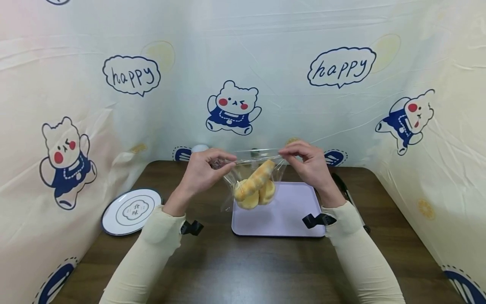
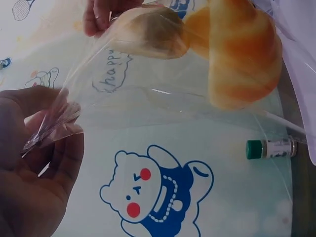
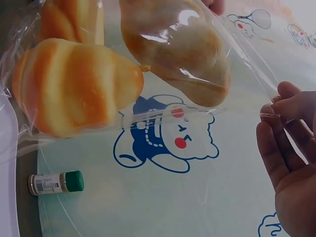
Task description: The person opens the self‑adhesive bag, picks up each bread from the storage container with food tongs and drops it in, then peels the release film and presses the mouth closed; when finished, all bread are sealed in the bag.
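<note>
A clear plastic bag (image 1: 243,168) hangs between both hands over the left part of a lavender tray (image 1: 290,213). Inside it lie a long golden bread roll (image 1: 256,180) and several rounder bread pieces (image 1: 248,201). My left hand (image 1: 205,169) pinches the bag's left upper corner, where the film is bunched between thumb and fingers (image 2: 61,106). On the opposite side, my right hand (image 1: 309,162) pinches the right upper corner between thumb and fingertips (image 3: 269,111). In the right wrist view, a striped bread piece (image 3: 74,86) and a browner, smooth one (image 3: 177,49) show through the film.
A white plate (image 1: 125,217) with a dark blue rim sits at the table's left. Behind the right forearm lies a long tool with a black handle (image 1: 339,182), partly hidden. A small green-capped jar (image 2: 271,149) stands at the back, before a printed curtain (image 1: 281,97).
</note>
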`<state>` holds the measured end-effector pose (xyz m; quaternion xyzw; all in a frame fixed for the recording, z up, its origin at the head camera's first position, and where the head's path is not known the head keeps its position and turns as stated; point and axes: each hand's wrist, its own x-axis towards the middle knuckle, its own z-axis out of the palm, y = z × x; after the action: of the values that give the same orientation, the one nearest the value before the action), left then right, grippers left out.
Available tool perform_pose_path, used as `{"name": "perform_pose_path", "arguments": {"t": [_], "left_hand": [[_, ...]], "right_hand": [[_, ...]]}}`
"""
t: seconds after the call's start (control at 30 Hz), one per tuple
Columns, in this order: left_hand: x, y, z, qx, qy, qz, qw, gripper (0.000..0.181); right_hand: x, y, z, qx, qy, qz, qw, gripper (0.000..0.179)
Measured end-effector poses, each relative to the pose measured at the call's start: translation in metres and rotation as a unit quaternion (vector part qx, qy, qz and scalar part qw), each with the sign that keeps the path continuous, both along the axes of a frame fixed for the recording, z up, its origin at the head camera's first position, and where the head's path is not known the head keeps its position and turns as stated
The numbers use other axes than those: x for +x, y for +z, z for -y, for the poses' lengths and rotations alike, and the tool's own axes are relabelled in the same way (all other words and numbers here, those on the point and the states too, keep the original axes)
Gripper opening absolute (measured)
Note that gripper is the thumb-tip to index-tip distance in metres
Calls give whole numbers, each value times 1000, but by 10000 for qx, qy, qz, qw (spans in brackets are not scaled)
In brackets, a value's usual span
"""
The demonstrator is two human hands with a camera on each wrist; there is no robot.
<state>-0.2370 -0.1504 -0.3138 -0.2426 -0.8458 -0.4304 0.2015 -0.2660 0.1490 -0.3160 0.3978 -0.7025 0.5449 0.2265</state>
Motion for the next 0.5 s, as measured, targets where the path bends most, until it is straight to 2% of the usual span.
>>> {"name": "perform_pose_path", "arguments": {"t": [0.17, 0.33, 0.5], "left_hand": [[0, -1, -4, 265, 174, 90, 9995, 14], [0, 0, -5, 241, 234, 46, 9994, 20], [1, 1, -5, 20, 133, 252, 9996, 29]], "right_hand": [[-7, -7, 0, -7, -6, 68, 10000, 17], [4, 3, 4, 69, 2, 136, 9999, 15], [13, 10, 8, 143, -42, 203, 9997, 13]]}}
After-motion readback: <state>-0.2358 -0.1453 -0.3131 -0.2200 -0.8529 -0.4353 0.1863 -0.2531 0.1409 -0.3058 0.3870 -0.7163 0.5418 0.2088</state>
